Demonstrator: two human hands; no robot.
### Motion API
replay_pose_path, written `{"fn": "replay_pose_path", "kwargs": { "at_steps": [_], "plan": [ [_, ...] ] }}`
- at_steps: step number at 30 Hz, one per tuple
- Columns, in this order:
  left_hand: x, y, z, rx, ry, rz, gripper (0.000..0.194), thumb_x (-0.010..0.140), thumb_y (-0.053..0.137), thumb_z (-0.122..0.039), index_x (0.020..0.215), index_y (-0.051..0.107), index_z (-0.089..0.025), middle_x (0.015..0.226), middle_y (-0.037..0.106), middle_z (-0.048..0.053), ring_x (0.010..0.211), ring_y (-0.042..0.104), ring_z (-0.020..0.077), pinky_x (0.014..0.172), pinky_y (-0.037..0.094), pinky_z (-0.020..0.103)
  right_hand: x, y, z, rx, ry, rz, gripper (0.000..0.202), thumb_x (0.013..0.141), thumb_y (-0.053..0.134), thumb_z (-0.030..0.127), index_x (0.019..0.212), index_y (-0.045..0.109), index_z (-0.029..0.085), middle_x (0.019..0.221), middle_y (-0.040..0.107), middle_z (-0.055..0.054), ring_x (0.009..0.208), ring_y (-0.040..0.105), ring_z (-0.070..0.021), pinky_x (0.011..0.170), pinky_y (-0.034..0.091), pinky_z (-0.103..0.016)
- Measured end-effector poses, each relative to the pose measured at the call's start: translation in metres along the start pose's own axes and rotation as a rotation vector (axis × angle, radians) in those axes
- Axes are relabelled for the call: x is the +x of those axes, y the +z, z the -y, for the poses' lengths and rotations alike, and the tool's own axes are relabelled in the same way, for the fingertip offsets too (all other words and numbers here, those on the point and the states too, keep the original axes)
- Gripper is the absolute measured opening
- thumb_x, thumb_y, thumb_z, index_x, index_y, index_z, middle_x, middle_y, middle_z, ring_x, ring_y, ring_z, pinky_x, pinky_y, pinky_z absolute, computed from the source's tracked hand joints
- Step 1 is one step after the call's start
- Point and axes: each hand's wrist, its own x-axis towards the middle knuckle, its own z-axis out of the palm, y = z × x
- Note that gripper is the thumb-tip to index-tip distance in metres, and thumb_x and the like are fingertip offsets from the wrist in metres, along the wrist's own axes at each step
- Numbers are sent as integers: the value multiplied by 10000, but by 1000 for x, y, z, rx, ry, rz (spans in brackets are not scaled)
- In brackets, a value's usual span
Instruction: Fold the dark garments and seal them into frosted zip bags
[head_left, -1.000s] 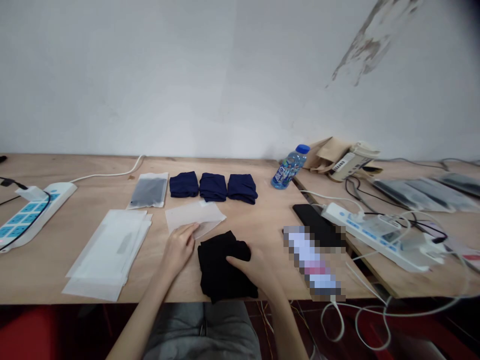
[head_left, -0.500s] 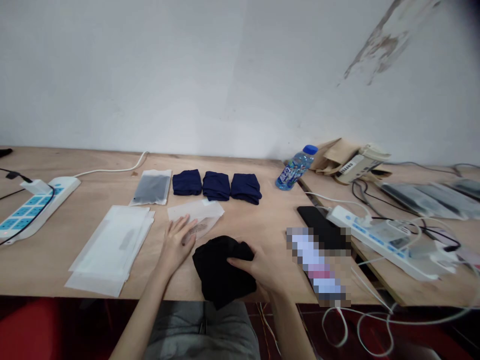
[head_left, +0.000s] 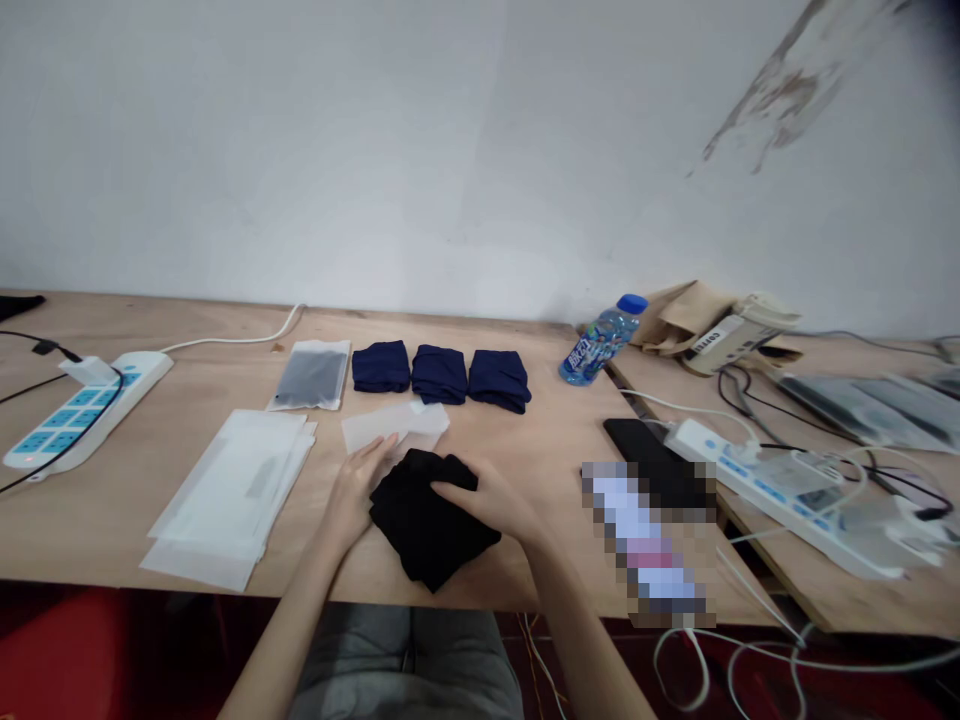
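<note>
1. Solid black on the folded cloth (head_left: 435, 530).
2. Deep navy, plain, on the three small cloths (head_left: 439, 375).
3. Milky, see-through white on the loose bag (head_left: 371, 428) and the bag stack (head_left: 229, 490).
4. Bright blue on the bottle cap (head_left: 632, 303); blue with white lettering on the label (head_left: 581, 357).
5. White with light-blue panels on the left power strip (head_left: 154, 368).
6. Pale wood-brown, faintly grained, on the surface (head_left: 555, 440).
7. Grey on the trousers (head_left: 405, 665).

There are three navy cloths (head_left: 439, 374), one black bundle (head_left: 431, 520), one bottle (head_left: 600, 342), two power strips (head_left: 66, 428).
</note>
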Motion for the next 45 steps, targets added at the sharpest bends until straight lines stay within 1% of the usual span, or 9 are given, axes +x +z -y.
{"fn": "replay_pose_path", "kwargs": {
  "at_steps": [5,14,17,21,25,29,33,40,45],
  "plan": [
    [8,-10,-11,44,163,140,701,824,432,-20,1480,345,-252,1420,521,99,1340,453,244,1071,425,490,16,-6,4,-110,-215,125,375,808,633,206,1182,632,229,1240,662,-60,1167,591,-238,1057,412,-453],
    [4,-4,-21,55,296,181,755,841,389,1,1525,205,-259,1497,433,86,1389,391,216,1112,397,484,24,10,-22,-239,-72,86,491,788,608,155,1269,597,251,1305,628,-72,1213,567,-260,1054,412,-456],
    [2,-7,-26,106,300,135,694,858,363,6,1498,291,-253,1507,417,84,1385,398,200,1099,424,442,22,11,-28,-293,-63,22,490,775,631,161,1258,584,232,1275,635,-96,1189,570,-270,1018,427,-449],
    [-2,-12,-29,273,335,60,559,833,384,22,1305,557,-224,1510,404,103,1388,395,236,1081,434,465,18,12,-29,-428,-23,-63,366,792,629,194,1155,589,176,1156,662,-128,1094,598,-267,938,454,-415],
    [-10,-12,-28,432,316,-6,513,800,433,27,1229,612,-192,1546,334,138,1435,305,285,1114,372,529,15,15,-26,-455,33,-84,326,803,616,199,1124,572,158,1107,667,-135,1067,604,-262,900,462,-392],
    [-17,-6,-29,509,235,-45,462,787,498,-2,1185,639,-191,1576,265,130,1458,236,311,1131,341,550,14,18,-26,-404,25,-135,367,804,612,195,1168,574,165,1162,657,-137,1106,590,-270,928,453,-399],
    [-18,1,-38,578,176,-12,505,760,514,16,1225,616,-155,1591,182,160,1464,179,350,1129,317,588,16,19,-28,-319,88,-223,253,800,624,231,1046,637,176,1057,699,-115,1023,626,-268,906,465,-410],
    [-23,-6,-41,442,418,-36,528,871,375,-19,1335,539,-208,1516,394,97,1433,311,253,1128,369,498,18,14,-30,124,65,-295,292,814,616,370,1035,684,192,1130,708,-78,1087,627,-248,950,475,-404],
    [-23,-4,-39,462,395,-45,495,859,424,-18,1284,579,-220,1532,366,107,1441,290,279,1123,353,528,13,13,-35,252,113,-297,338,792,639,438,1018,697,193,1149,706,-82,1092,635,-260,939,493,-402]
  ]
}}
